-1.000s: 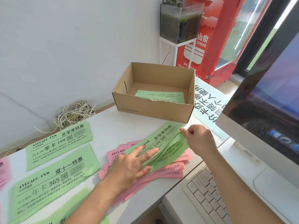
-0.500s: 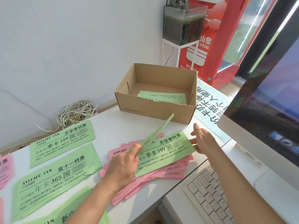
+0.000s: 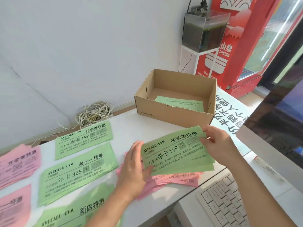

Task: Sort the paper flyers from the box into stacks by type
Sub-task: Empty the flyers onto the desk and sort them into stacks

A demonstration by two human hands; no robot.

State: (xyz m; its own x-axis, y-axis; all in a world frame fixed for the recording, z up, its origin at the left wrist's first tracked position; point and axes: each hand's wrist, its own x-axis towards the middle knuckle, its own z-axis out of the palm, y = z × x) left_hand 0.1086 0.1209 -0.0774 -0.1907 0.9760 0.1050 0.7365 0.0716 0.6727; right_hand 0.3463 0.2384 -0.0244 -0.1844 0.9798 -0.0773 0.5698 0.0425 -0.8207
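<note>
White desk (image 3: pixel 127 128) against a plain wall, with the cardboard box (image 3: pixel 164 112) at the back and one green flyer (image 3: pixel 180 103) lying flat inside it. Directly in front of the box, over a loose pink pile (image 3: pixel 173 180), is a small green sheaf (image 3: pixel 177 154); can't tell if it touches the pile. It has several sheets, slightly fanned. Top sheet reads AVOCADO·GYM, 季卡 199, with a QR code.

Left hand (image 3: pixel 132 167) is on the sheaf end farther from the box: fingers nearly straight behind the paper, thumb over the front lower corner, holding the edge. Right hand (image 3: pixel 218 145) is on the end nearest the box: thumb and curled fingers pinch the top corner.

Left of the box, flat on the desk, are the green 199 stack (image 3: pixel 83 140), the green 365 stack (image 3: pixel 77 172) and a third green stack (image 3: pixel 73 213), which is cut off. Pink stacks (image 3: pixel 18 163) are farthest out.
</note>
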